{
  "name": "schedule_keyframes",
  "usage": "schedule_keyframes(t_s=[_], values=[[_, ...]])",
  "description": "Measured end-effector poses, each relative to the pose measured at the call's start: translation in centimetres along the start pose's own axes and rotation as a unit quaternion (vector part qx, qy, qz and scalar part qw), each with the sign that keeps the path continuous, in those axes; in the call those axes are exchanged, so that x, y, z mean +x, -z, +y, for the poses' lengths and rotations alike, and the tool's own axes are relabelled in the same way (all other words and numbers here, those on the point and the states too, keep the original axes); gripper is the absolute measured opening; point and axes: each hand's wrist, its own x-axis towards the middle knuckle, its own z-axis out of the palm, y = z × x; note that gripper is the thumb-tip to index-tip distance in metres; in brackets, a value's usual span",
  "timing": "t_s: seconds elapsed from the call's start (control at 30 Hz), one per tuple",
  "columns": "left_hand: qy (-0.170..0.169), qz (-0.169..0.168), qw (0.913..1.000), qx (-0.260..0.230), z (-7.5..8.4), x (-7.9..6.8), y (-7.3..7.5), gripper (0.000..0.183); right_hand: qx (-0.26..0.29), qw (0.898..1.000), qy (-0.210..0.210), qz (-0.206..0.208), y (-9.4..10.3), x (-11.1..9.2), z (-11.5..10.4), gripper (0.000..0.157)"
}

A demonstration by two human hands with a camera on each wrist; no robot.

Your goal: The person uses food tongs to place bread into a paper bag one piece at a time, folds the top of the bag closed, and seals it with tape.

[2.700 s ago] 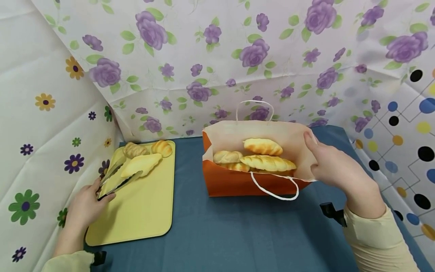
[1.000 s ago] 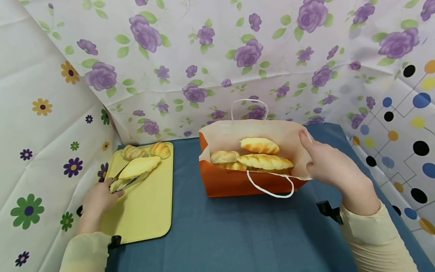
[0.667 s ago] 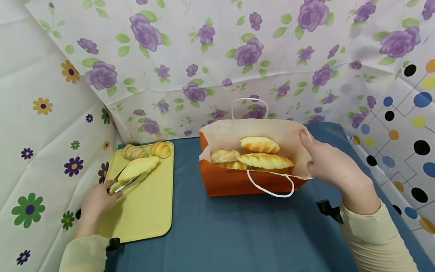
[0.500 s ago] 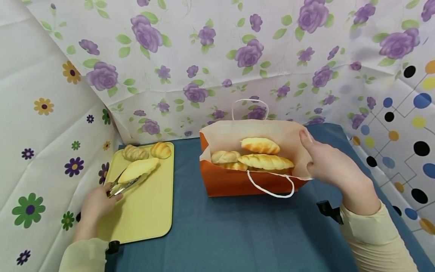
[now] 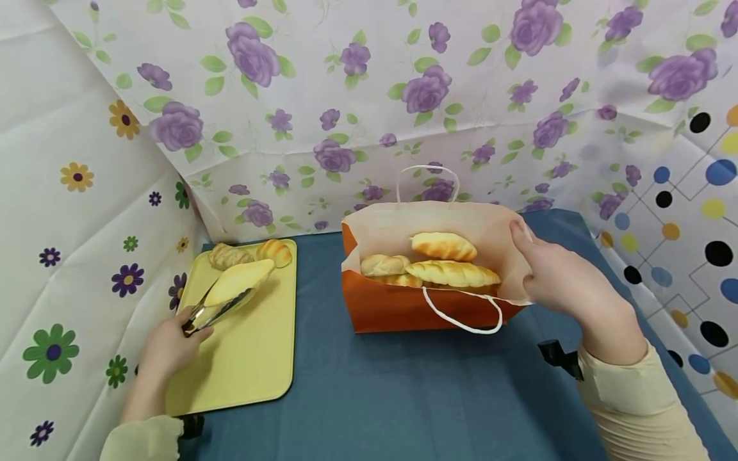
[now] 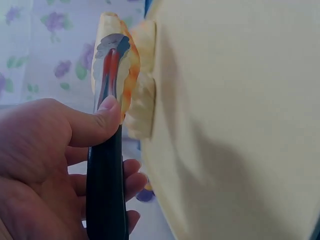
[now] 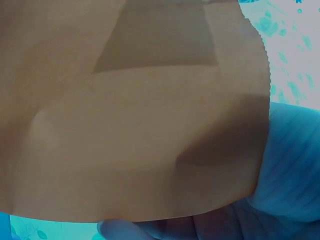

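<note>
My left hand [image 5: 167,346] grips metal tongs [image 5: 227,306] with black handles, thumb along one arm in the left wrist view. Between the tong tips sits a pale yellow, pointed bread roll [image 5: 239,282], tilted over the tray [image 5: 259,358]; the left wrist view shows it raised off the tray surface. My right hand [image 5: 562,275] holds the right edge of an orange paper bag [image 5: 415,310], thumb inside and fingers behind the paper. In the right wrist view the bag's pale inner wall [image 7: 125,125] fills most of the picture. Inside the bag lie several breads, including a long scored loaf [image 5: 452,274].
Two more breads, a twisted roll [image 5: 229,256] and a striped bun [image 5: 275,253], lie at the tray's far end. The bag's white cord handles [image 5: 461,323] stick out at front and back. Patterned sheets [image 5: 328,83] enclose the blue-covered table [image 5: 323,397].
My left hand moved inward and brought the tongs around the pale roll, then lifted it slightly, tilting its far end up. My right hand has stayed on the bag's edge.
</note>
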Motion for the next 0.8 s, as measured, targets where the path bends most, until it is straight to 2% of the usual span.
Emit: schedule_keyframes(t_s=[0.1,0.2,0.43,0.6,0.8], values=[[-0.015,0.024,0.9995,-0.014,1.4,-0.7,0.1,0.083,-0.007,1.000,0.008,0.006,-0.1,-0.1,0.0,0.093],[-0.049,0.056,0.9970,-0.022,3.1,-1.5,0.3,0.082,-0.010,1.000,0.010,0.009,-0.1,-0.1,0.0,0.092],[-0.118,0.105,0.9867,-0.040,8.0,-2.9,1.5,0.076,-0.006,1.000,0.007,0.007,-0.1,-0.2,0.0,0.093],[-0.147,0.123,0.9803,-0.050,10.6,-3.7,2.3,0.073,-0.006,1.000,0.008,0.009,-0.1,-0.1,0.1,0.093],[-0.175,0.143,0.9719,-0.066,12.7,-4.7,2.9,0.073,-0.005,1.000,0.011,0.009,-0.1,-0.1,0.1,0.093]])
